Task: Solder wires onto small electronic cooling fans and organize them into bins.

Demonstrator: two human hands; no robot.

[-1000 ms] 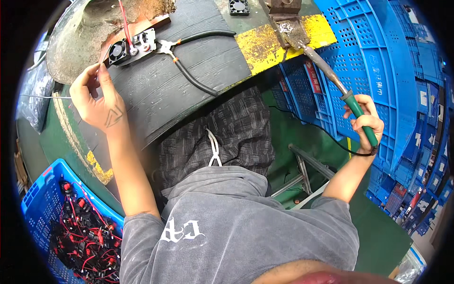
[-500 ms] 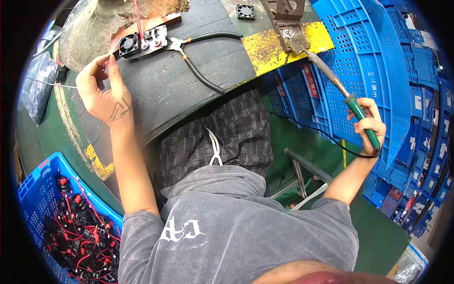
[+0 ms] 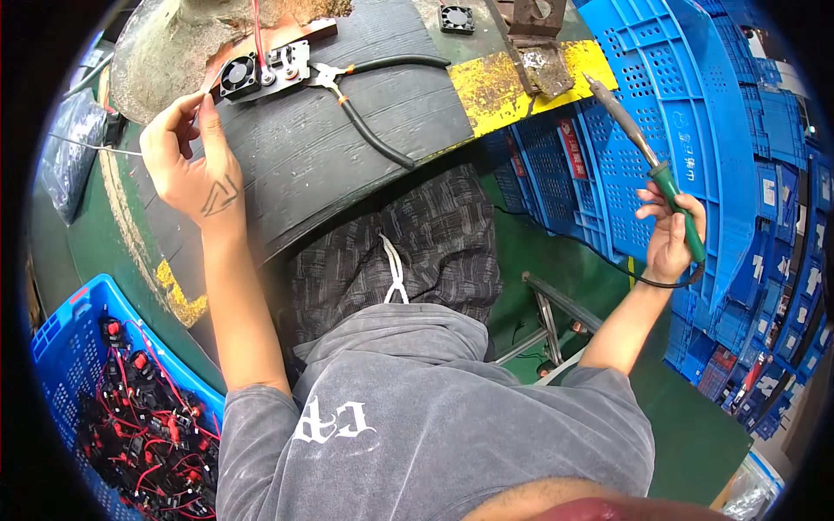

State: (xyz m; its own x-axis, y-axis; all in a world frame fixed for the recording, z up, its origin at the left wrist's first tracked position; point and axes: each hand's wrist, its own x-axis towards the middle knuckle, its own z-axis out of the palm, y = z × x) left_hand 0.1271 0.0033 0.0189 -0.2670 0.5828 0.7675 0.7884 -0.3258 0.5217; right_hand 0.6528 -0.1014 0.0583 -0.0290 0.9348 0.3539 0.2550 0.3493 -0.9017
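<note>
My right hand is wrapped round the green handle of a soldering iron. The iron's tip points up and left, just right of a rusty metal stand with shiny solder on it. My left hand is pinched closed by the bench's left side. A thin grey solder wire runs into that hand from the left. Beyond the left fingertips lies a small black fan, beside a metal plate with two round terminals. Red wires rise from the terminals.
Black-handled pliers lie against the plate on the dark bench. Another fan sits at the back. Blue crates stand on the right. At lower left, a blue basket holds many wired parts. The iron's black cord hangs below the bench.
My right hand has turned the soldering iron, and its tip has moved right, away from the metal stand. My left hand has stayed nearly in place.
</note>
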